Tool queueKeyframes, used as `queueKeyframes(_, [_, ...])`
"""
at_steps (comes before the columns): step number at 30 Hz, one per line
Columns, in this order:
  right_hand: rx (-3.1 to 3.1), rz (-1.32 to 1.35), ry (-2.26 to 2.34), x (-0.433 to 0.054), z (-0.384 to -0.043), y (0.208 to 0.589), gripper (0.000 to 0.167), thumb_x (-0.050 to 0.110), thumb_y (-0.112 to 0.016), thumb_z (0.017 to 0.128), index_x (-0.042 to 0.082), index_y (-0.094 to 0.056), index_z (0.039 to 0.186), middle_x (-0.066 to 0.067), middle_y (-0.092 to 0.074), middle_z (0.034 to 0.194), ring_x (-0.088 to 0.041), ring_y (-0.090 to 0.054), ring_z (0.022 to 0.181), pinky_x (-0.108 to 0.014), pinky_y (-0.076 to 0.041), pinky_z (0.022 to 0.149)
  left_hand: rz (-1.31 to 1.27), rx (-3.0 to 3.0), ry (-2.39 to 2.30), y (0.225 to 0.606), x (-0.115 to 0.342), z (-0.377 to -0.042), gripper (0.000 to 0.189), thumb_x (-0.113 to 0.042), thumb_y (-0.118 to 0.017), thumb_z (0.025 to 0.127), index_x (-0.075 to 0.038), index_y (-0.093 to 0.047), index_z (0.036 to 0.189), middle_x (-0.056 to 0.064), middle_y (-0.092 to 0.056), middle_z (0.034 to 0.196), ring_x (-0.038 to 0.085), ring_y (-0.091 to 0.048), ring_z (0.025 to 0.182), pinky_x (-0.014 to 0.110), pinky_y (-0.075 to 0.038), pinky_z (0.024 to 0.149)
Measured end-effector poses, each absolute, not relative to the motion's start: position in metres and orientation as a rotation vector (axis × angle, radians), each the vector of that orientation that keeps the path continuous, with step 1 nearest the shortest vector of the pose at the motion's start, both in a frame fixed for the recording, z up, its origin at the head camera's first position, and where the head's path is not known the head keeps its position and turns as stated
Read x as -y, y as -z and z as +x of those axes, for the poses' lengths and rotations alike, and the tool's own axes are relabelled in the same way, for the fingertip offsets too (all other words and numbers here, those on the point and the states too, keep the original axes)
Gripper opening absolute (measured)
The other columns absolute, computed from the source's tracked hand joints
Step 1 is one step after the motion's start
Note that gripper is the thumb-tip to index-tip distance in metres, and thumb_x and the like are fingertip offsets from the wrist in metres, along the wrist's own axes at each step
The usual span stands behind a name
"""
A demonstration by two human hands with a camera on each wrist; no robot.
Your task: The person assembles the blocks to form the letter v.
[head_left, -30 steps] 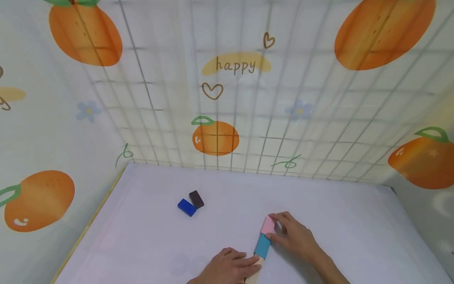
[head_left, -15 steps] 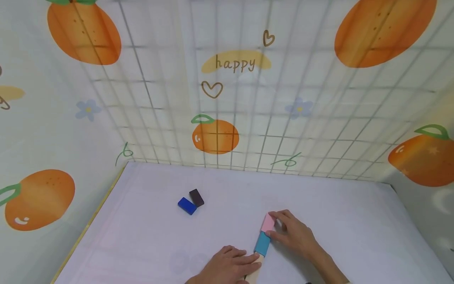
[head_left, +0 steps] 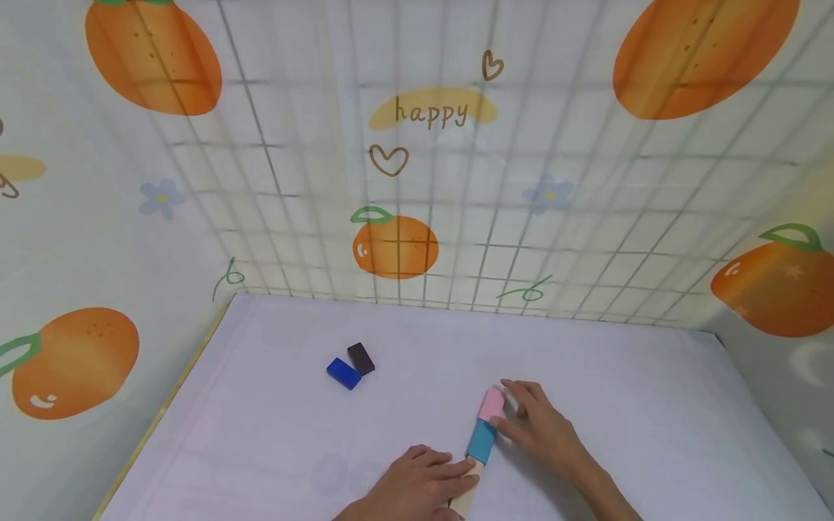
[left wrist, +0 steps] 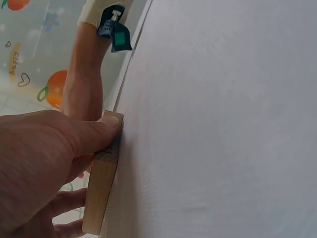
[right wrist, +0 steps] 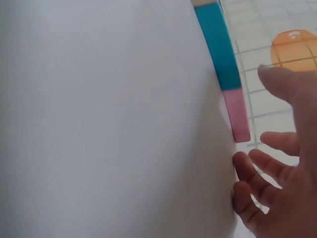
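Note:
A row of flat blocks runs away from me on the white table. At its far end lies a pink block (head_left: pixel 491 406) with rounded far corners, then a teal block (head_left: pixel 481 441), then plain wooden blocks (left wrist: pixel 100 186). My left hand (head_left: pixel 420 485) holds the wooden ones, its thumb on the near end and fingers along the side and top. Beside the pink block, my right hand (head_left: pixel 541 427) has its fingers spread apart; the thumb is close to the seam between pink and teal. The right wrist view shows a gap between these fingers (right wrist: pixel 280 144) and the pink block.
Further back and to the left, a blue block (head_left: pixel 344 373) and a dark brown block (head_left: pixel 361 358) lie corner to corner. The white tabletop (head_left: pixel 619 405) is bordered by cloth walls printed with oranges, and a wire grid (head_left: pixel 456 239) shows behind the back cloth.
My right index finger has lifted off the far end of the pink block, which was pinched before. My left hand stays on the wooden blocks. The head view has tilted down slightly.

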State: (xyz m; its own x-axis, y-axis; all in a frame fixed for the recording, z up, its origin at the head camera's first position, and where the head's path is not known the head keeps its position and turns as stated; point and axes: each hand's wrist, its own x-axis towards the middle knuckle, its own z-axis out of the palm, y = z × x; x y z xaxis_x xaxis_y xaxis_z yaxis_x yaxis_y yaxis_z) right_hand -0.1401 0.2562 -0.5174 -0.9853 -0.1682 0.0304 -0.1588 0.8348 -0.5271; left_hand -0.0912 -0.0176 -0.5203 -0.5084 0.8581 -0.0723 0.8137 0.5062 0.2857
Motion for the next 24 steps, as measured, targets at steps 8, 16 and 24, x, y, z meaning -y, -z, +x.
queueKeyframes(8, [-3.069,-0.334,0.863,-0.254,-0.123,0.516,0.072,0.051,-0.076,0.088,0.012,-0.052,0.145,-0.011,-0.052,0.139,-0.021,-0.062,0.103,-0.047,-0.055,0.074,1.41,-2.534,-0.344,0.522,0.02,-0.093,0.058,-0.054,-0.039,0.106,-0.027,-0.038,0.157,-0.016,-0.034,0.16,0.008,-0.042,0.139,0.033,-0.037,0.111])
queueKeyframes(16, [-3.066,-0.275,0.676,-0.239,-0.105,0.51,0.083,0.058,-0.074,0.086,0.009,-0.049,0.148,-0.015,-0.048,0.146,-0.039,-0.056,0.123,-0.06,-0.054,0.081,1.357,-2.586,-0.406,0.526,0.02,-0.09,0.07,-0.059,-0.034,0.105,-0.019,-0.025,0.162,-0.006,-0.023,0.167,0.011,-0.034,0.145,0.035,-0.035,0.113])
queueKeyframes(24, [-3.085,-0.203,0.359,-0.209,-0.085,0.501,0.108,0.08,-0.066,0.076,0.005,-0.046,0.15,-0.018,-0.044,0.154,-0.039,-0.055,0.12,-0.06,-0.053,0.081,1.252,-2.637,-0.48,0.528,0.022,-0.089,0.085,-0.067,-0.041,0.099,-0.018,-0.014,0.164,0.0,-0.015,0.169,0.017,-0.022,0.152,0.042,-0.033,0.115])
